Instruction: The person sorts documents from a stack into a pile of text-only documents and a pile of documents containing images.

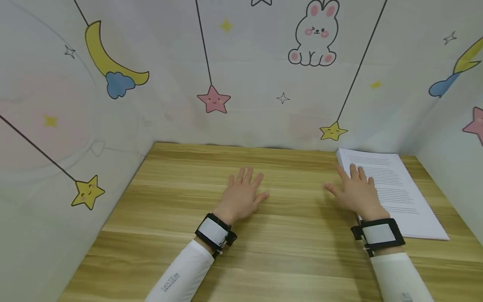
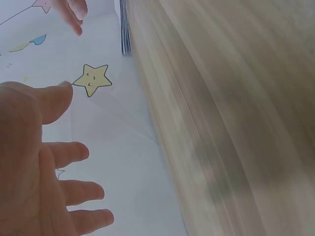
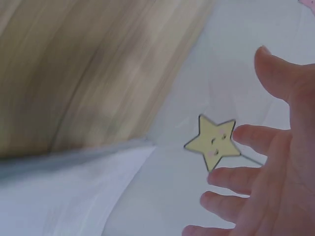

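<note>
My left hand [image 1: 241,196] hovers over the middle of the wooden table [image 1: 170,184], fingers spread and holding nothing. In the left wrist view its thumb and fingers [image 2: 81,191] are extended, with the tabletop off to the right. On the other side, my right hand [image 1: 356,193] is held over the left edge of a stack of printed paper [image 1: 396,188], palm down with fingers apart. The right wrist view shows the stack's edge [image 3: 74,191] at lower left, apart from the right hand [image 3: 275,162], which grips nothing.
A white cloth backdrop [image 1: 256,121] with cartoon stars, a moon and a rabbit stands along the table's back and both sides. Each wrist wears a black strap [image 1: 215,230] below a white sleeve [image 1: 181,272]. The paper stack lies at the table's right side, reaching toward the back edge.
</note>
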`<action>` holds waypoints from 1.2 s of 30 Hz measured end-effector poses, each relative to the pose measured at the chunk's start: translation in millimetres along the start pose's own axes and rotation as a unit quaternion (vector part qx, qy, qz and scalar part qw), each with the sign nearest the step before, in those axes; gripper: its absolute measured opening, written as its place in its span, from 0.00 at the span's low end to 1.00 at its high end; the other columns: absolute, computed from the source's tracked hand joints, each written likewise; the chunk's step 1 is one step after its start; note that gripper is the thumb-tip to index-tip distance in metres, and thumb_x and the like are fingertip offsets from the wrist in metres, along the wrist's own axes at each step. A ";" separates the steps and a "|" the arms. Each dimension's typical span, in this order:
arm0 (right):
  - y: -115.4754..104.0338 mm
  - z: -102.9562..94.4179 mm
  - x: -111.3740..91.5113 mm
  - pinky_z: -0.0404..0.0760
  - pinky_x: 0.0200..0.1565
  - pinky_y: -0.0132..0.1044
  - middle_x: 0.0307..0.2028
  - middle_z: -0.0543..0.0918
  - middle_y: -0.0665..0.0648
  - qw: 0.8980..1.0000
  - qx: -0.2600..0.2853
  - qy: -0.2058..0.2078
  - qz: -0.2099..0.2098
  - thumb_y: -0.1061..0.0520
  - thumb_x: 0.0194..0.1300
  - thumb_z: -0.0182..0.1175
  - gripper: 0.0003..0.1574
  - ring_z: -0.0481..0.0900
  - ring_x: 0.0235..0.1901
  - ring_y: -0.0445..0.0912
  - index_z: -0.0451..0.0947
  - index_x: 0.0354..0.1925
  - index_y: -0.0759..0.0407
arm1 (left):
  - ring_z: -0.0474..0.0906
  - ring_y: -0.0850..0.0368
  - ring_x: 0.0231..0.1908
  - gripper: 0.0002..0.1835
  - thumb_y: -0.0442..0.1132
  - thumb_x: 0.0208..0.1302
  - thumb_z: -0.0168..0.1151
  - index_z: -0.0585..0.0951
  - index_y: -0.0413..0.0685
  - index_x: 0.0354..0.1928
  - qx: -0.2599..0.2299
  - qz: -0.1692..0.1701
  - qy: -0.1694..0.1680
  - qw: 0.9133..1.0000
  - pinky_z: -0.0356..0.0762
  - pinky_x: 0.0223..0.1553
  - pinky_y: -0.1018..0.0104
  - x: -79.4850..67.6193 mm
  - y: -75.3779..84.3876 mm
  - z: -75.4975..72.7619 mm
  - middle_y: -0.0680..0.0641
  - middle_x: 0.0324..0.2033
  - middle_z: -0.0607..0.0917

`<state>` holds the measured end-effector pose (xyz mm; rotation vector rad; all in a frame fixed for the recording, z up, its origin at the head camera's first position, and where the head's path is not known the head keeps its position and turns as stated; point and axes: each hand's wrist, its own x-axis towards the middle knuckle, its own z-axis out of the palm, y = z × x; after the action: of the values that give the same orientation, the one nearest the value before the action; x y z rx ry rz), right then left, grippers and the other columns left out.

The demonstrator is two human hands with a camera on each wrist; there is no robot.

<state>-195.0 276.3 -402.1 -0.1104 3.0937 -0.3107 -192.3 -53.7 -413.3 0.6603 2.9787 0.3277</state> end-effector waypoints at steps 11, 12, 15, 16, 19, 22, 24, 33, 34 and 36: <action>62.8 -20.6 -3.4 0.50 0.60 0.81 0.67 0.51 0.88 0.997 -0.052 -0.050 0.036 0.24 0.69 0.43 0.60 0.45 0.67 0.82 0.52 0.73 0.71 | 0.53 0.38 0.76 0.35 0.63 0.76 0.39 0.57 0.55 0.78 -0.072 0.058 -0.044 0.995 0.55 0.74 0.39 7.9 22.5 4.3 0.38 0.77 0.57; 68.2 -20.5 -3.0 0.50 0.60 0.81 0.67 0.51 0.88 0.996 -0.056 -0.049 0.040 0.24 0.69 0.43 0.60 0.46 0.66 0.82 0.52 0.73 0.71 | 0.54 0.38 0.76 0.35 0.63 0.76 0.39 0.57 0.55 0.78 -0.074 0.062 -0.046 0.994 0.56 0.73 0.40 9.3 24.4 5.1 0.38 0.77 0.57; 81.6 -20.8 -3.6 0.51 0.60 0.81 0.65 0.52 0.88 0.995 -0.067 -0.046 0.056 0.24 0.68 0.45 0.60 0.47 0.65 0.83 0.53 0.72 0.71 | 0.56 0.40 0.75 0.34 0.61 0.76 0.39 0.58 0.55 0.77 -0.076 0.074 -0.045 0.993 0.59 0.73 0.44 14.1 30.5 8.6 0.38 0.76 0.59; 85.8 -21.2 -3.8 0.51 0.60 0.81 0.65 0.52 0.88 0.994 -0.072 -0.046 0.063 0.25 0.68 0.46 0.59 0.48 0.65 0.83 0.53 0.72 0.71 | 0.57 0.40 0.75 0.34 0.61 0.77 0.39 0.58 0.55 0.77 -0.073 0.078 -0.044 0.993 0.59 0.74 0.45 15.9 32.6 9.3 0.39 0.76 0.59; 97.9 -23.2 -3.7 0.52 0.61 0.81 0.64 0.52 0.90 0.992 -0.079 -0.054 0.081 0.28 0.68 0.50 0.57 0.47 0.65 0.85 0.54 0.71 0.72 | 0.58 0.41 0.75 0.33 0.60 0.77 0.40 0.59 0.55 0.77 -0.065 0.087 -0.041 0.993 0.59 0.74 0.48 21.3 37.6 12.8 0.39 0.76 0.60; 109.9 -25.1 -2.8 0.54 0.61 0.80 0.64 0.50 0.92 0.990 -0.081 -0.066 0.096 0.29 0.68 0.50 0.57 0.47 0.64 0.86 0.53 0.70 0.74 | 0.57 0.42 0.75 0.33 0.60 0.76 0.41 0.59 0.55 0.76 -0.055 0.091 -0.045 0.993 0.59 0.74 0.49 25.9 41.5 15.7 0.39 0.76 0.60; 117.7 -25.6 -2.9 0.55 0.60 0.79 0.63 0.49 0.93 0.989 -0.078 -0.073 0.104 0.30 0.68 0.50 0.57 0.47 0.63 0.86 0.53 0.70 0.76 | 0.57 0.42 0.75 0.32 0.60 0.76 0.42 0.60 0.55 0.76 -0.048 0.092 -0.051 0.993 0.59 0.74 0.49 28.8 43.8 17.6 0.39 0.76 0.61; 147.8 -29.2 -7.3 0.63 0.55 0.78 0.61 0.52 0.95 0.981 -0.061 -0.135 0.124 0.18 0.66 0.36 0.68 0.54 0.60 0.86 0.46 0.71 0.77 | 0.59 0.41 0.75 0.32 0.61 0.76 0.41 0.60 0.56 0.76 -0.005 0.104 -0.083 0.991 0.61 0.74 0.49 40.6 57.7 20.7 0.40 0.75 0.62; 150.5 -30.0 -7.1 0.64 0.55 0.78 0.61 0.52 0.95 0.980 -0.058 -0.145 0.124 0.17 0.65 0.35 0.69 0.55 0.60 0.86 0.45 0.71 0.77 | 0.59 0.41 0.75 0.32 0.60 0.76 0.41 0.60 0.56 0.76 -0.004 0.104 -0.087 0.991 0.61 0.73 0.48 41.4 59.2 20.6 0.40 0.75 0.61; 155.7 -30.4 -6.2 0.65 0.54 0.77 0.61 0.52 0.94 0.977 -0.057 -0.163 0.122 0.17 0.65 0.33 0.70 0.57 0.59 0.86 0.44 0.71 0.78 | 0.59 0.41 0.75 0.32 0.60 0.76 0.41 0.60 0.57 0.76 0.001 0.105 -0.093 0.990 0.61 0.73 0.48 42.6 62.2 20.9 0.41 0.75 0.62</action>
<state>-200.4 434.9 -403.2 0.1965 2.7576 -0.0939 -202.9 23.4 -421.0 0.9516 2.7381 0.2600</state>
